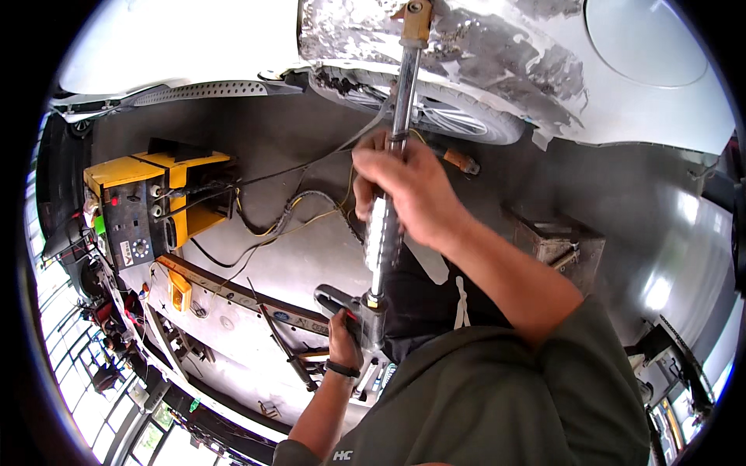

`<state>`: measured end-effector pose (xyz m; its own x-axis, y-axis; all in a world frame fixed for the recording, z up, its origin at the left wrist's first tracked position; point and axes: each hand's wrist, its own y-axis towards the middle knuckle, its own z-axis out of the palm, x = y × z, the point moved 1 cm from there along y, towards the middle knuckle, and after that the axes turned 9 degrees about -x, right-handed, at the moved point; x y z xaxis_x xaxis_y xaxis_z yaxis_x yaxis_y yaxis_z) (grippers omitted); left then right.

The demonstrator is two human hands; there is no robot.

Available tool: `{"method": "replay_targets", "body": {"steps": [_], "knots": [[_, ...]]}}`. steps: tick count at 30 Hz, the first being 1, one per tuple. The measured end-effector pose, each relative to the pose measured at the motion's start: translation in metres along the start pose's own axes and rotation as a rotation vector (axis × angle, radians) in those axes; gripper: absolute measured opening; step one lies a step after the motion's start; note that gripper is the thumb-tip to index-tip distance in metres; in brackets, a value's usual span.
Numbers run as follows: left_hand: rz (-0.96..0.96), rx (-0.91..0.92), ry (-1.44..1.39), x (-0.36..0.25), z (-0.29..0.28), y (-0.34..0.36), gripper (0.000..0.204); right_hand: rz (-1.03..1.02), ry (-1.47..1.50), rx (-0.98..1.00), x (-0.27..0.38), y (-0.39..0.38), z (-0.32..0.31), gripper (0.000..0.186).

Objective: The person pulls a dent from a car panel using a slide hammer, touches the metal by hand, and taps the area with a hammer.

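Patchy white car (497, 70) ahead: your outstretched right hand (410, 182) (nearer it) and left hand (343, 342) grasp a long, carward-pointing chrome tool (380, 241).

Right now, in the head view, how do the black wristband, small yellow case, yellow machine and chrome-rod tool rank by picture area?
1. Yellow machine
2. Chrome-rod tool, long but thin
3. Small yellow case
4. Black wristband
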<state>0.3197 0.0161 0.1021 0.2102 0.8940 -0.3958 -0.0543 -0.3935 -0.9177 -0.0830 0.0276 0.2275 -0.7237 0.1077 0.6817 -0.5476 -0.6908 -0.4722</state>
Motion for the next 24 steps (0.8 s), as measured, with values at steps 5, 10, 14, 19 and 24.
{"method": "replay_targets", "body": {"steps": [5,10,14,19,24], "knots": [[-0.088,-0.005,-0.077,-0.02,0.019,0.001,0.03,0.001,0.001,-0.117,-0.075,-0.04,0.005,0.016],[-0.145,-0.147,0.032,-0.005,-0.052,0.002,0.035,0.239,-0.076,-0.27,-0.147,-0.068,-0.006,0.013],[-0.129,-0.172,0.086,0.018,-0.085,-0.017,0.038,0.363,0.0,-0.265,-0.168,-0.088,-0.005,0.012],[-0.12,0.014,0.008,0.015,-0.063,-0.002,0.043,0.198,-0.104,-0.1,-0.12,-0.065,0.012,0.011],[-0.025,0.056,0.027,0.0,-0.021,0.01,0.042,0.09,-0.072,-0.107,-0.066,-0.044,0.021,0.01]]}}
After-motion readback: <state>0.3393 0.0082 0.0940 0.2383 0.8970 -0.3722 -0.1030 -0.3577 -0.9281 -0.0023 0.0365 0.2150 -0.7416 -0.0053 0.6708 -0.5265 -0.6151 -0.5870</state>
